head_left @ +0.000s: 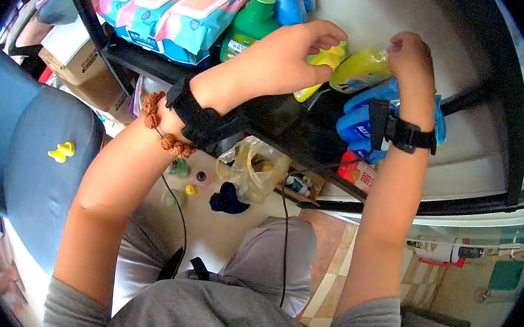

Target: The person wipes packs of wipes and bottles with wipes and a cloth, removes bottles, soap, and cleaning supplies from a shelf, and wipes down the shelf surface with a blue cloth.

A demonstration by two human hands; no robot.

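My left hand [302,55] curves its thumb and fingers around a yellow bottle [327,58] on the black shelf; the palm hides part of it. Just to the right, a see-through yellow-green bottle [362,71] lies tilted. My right hand [410,55] has its fingers closed at the upper end of that bottle, and its cap is mostly hidden. Blue bottles or packs [359,125] stand below my right hand. A green bottle [254,22] is beside my left forearm.
Wipe packs [204,9] are stacked at the shelf's left, with blue bottles [288,2] behind. Under the shelf are a plastic bag [255,169], a dark cloth [229,199] and a box [304,184]. A blue-grey chair [50,163] stands left. Black cables hang before my lap.
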